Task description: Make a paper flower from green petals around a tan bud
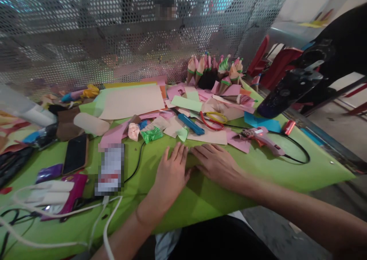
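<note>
My left hand (pixel 172 172) lies palm down on the green tabletop (pixel 215 193), fingers stretched forward. Beside it my right hand (pixel 216 162) rests flat too, its fingertips pointing towards the left one. Neither hand shows anything held, though the surface under the palms is hidden. Just ahead of the fingertips are a small pale-green paper piece (pixel 182 134) and a crumpled shiny green wrapper (pixel 151 135). A blue utility knife (pixel 190 123) and scissors with red and yellow handles (pixel 212 121) lie on paper scraps a little farther off. A pink glue gun (pixel 268 140) with a black cord is to the right.
Ice cream cone crafts (pixel 225 70) stand at the back before a perforated metal panel (pixel 114 42). Paper sheets (pixel 130 101) lie in front. At left are a dark phone (pixel 75 154), a blurred-out phone (pixel 110 172) and white cables (pixel 54 244). A dark bottle (pixel 289 90) stands right.
</note>
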Action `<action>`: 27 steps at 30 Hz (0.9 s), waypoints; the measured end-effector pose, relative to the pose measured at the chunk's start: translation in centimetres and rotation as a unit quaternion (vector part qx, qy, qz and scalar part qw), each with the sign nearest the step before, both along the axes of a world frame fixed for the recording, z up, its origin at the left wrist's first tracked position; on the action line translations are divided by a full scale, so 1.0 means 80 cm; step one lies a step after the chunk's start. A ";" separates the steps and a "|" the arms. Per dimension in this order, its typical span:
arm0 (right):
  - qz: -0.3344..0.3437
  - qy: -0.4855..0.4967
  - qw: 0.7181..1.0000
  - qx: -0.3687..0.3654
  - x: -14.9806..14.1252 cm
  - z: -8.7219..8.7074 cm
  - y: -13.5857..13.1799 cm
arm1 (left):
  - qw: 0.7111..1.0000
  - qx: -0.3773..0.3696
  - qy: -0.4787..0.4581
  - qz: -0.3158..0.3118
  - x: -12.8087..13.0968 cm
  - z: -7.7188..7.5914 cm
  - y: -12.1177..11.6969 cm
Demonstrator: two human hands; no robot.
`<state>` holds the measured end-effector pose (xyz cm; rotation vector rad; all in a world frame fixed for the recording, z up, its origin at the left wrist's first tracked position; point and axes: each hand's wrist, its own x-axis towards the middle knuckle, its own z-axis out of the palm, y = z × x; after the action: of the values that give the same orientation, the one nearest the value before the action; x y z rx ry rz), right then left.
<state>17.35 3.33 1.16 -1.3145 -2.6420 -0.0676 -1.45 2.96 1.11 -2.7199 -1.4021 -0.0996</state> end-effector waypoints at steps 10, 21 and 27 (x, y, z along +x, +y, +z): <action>0.005 0.002 1.000 0.005 0.000 0.001 0.003 | 1.000 -0.008 -0.002 0.006 0.003 -0.002 0.001; 0.002 -0.006 1.000 -0.009 0.001 0.004 0.001 | 1.000 -0.011 0.000 0.005 0.003 0.000 0.000; -0.003 0.002 1.000 -0.008 0.000 0.003 0.002 | 1.000 -0.004 -0.003 0.005 0.002 -0.001 -0.002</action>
<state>17.38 3.45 1.38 -1.3266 -2.6415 -0.0439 -1.32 2.83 1.04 -2.7204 -1.4217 -0.1022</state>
